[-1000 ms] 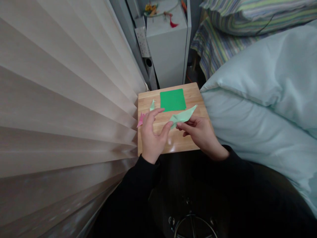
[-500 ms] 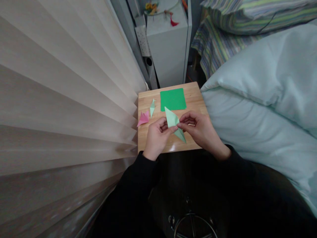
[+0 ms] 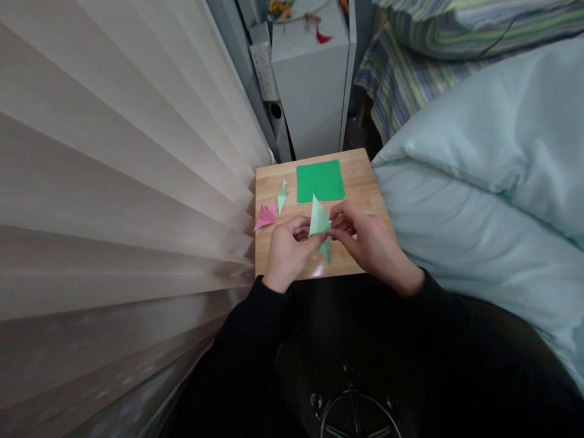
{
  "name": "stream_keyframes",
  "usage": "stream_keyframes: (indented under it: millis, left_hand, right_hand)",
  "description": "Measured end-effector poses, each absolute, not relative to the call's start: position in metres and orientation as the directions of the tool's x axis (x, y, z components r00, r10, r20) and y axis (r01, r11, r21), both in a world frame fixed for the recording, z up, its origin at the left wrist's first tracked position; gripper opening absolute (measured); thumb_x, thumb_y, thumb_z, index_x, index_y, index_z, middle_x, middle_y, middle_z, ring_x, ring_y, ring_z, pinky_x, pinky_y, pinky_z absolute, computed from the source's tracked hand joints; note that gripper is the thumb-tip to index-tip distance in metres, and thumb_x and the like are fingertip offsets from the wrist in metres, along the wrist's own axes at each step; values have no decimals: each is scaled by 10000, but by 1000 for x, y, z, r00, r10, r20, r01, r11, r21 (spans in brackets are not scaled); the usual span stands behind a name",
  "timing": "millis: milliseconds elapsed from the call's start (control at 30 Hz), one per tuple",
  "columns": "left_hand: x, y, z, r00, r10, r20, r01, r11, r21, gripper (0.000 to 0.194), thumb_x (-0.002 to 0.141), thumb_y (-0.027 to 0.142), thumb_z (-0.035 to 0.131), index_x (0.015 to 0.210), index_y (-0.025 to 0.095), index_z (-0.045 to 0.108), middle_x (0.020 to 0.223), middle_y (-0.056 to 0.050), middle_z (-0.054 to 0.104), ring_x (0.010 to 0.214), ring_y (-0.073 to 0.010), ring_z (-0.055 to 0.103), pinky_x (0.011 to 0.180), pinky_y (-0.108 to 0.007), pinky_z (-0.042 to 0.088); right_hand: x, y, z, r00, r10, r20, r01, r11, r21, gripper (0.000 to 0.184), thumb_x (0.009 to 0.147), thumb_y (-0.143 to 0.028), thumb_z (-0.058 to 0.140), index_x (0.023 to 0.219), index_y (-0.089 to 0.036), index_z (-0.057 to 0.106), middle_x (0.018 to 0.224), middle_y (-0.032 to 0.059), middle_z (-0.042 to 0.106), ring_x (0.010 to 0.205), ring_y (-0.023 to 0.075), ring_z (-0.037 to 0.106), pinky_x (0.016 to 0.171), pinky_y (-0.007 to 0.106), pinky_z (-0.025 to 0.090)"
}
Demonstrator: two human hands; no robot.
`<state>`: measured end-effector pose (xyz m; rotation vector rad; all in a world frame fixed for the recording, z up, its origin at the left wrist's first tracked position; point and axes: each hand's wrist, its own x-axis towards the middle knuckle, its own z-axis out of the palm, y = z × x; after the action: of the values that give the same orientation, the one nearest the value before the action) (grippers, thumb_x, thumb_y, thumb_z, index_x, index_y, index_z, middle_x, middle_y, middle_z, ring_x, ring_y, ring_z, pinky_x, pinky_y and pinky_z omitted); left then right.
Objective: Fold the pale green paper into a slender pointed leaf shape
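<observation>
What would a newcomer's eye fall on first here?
Probably the bright green paper, lying toward the far side of the wooden table. Nearer, the left hand and right hand hold a pale green folded paper; a pink folded paper sits at the table's left edge.

left hand (image 3: 288, 250): fingers (image 3: 298, 224) curled, pinching | right hand (image 3: 368, 238): fingers bent, pinching | hands close together | forearms (image 3: 253, 319) angled inward

- Your table (image 3: 358, 176) is smooth wood, shiny at its near edge.
- You hold dull, pale green paper (image 3: 319, 218).
- By the far edge, your bright sheet (image 3: 320, 181) is smooth paper.
- Past the right edge, your blanket (image 3: 479, 201) is smooth cloth.
</observation>
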<state>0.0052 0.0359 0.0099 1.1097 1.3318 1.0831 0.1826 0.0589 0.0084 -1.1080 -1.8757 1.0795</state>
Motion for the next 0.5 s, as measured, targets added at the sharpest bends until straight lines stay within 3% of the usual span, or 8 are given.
stream_keyframes:
  millis: [167, 367, 500]
  left_hand:
    - [1, 36, 12, -2, 984, -176, 136, 175, 975, 171, 684, 228, 841, 804, 166, 736, 768, -10, 739, 675, -143, 641, 645, -272, 475]
    - [-1, 34, 16, 73, 984, -161, 289, 133, 948, 132, 740, 287, 816, 714, 179, 745, 570, 43, 531, 541, -104, 416, 536, -262, 287]
    - [-1, 35, 15, 114, 978, -177, 269, 141, 953, 158, 759, 319, 808, 704, 187, 742, 580, 31, 543, 564, -121, 438, 558, -269, 319]
  right_hand:
    - [190, 63, 11, -494, 846, 202, 352, 406, -843, 107, 948, -182, 622, 1035, -234, 656, 899, 29, 740, 788, 186, 698, 706, 311, 526]
    - [193, 66, 8, -513, 835, 198, 407, 440, -801, 106, 932, -210, 664, 846, -205, 724, 819, 32, 769, 746, 191, 701, 721, 325, 516]
    - [194, 66, 9, -513, 842, 165, 408, 408, -817, 110, 913, -207, 675, 817, -198, 727, 784, 37, 772, 704, 192, 706, 689, 323, 515]
